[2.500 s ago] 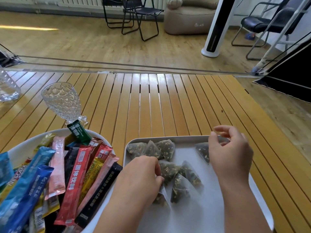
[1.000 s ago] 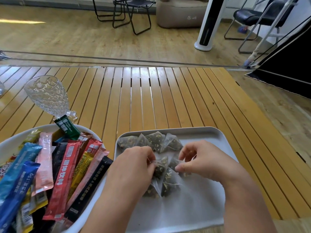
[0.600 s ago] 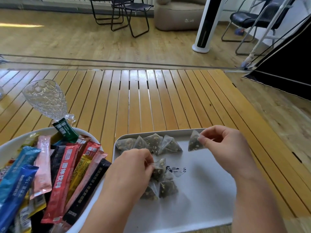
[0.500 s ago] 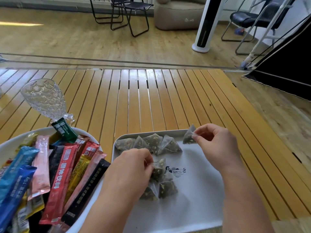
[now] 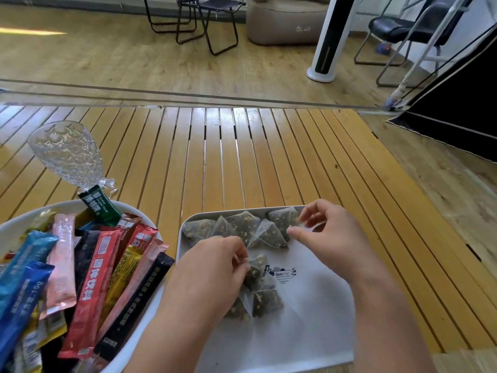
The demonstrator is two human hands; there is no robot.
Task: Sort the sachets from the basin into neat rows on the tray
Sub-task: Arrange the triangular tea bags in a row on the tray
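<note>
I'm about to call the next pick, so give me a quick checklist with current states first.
1. Back row along the tray far edge is lined up: ok, five tea bags side by side.
2. Right hand has let go of the fifth tea bag: cannot tell, fingertips blurred at it.
3. Left hand secures the loose pile: ok, fingers on it.
4. Free tray space for a second row: ok.
5. Basin emptied: not ok, stick sachets remain.
</note>
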